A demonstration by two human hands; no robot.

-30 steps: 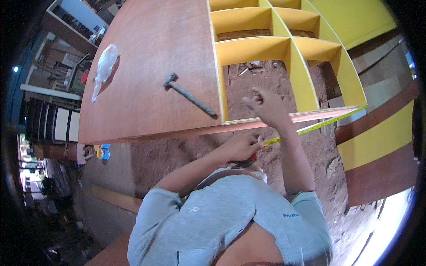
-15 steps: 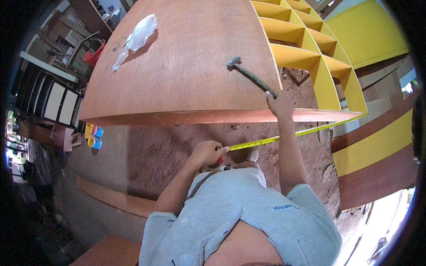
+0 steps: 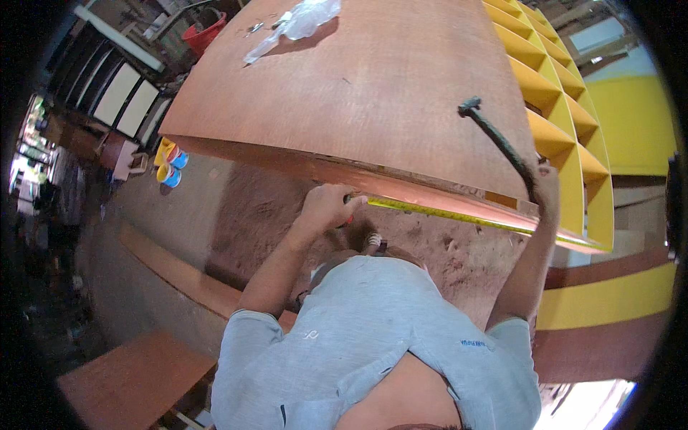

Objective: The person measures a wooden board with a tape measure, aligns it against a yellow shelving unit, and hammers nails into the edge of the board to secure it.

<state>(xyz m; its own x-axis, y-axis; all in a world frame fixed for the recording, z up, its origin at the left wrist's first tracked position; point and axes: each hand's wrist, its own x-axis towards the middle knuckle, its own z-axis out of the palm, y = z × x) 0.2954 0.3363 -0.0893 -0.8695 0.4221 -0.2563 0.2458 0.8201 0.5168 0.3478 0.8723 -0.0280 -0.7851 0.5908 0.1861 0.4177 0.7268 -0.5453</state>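
Note:
My left hand is closed round a tape measure, whose case is mostly hidden by the fingers. From it the yellow blade runs out to the right along the front edge of a large brown wooden panel, passing below my right forearm. At the panel's right front corner, my right hand grips the handle end of a hammer. The hammer's head points away to the far left, over the panel top; whether it touches the wood I cannot tell.
A crumpled clear plastic bag lies on the panel's far left. Yellow shelving compartments adjoin its right side. Small paint tins stand on the floor at left, near a red bucket. A loose board lies behind left.
My view has turned, and the panel's front edge now slants down to the right. My right hand, with the hammer, has shifted right to the panel corner. The tape blade lies closer along the edge.

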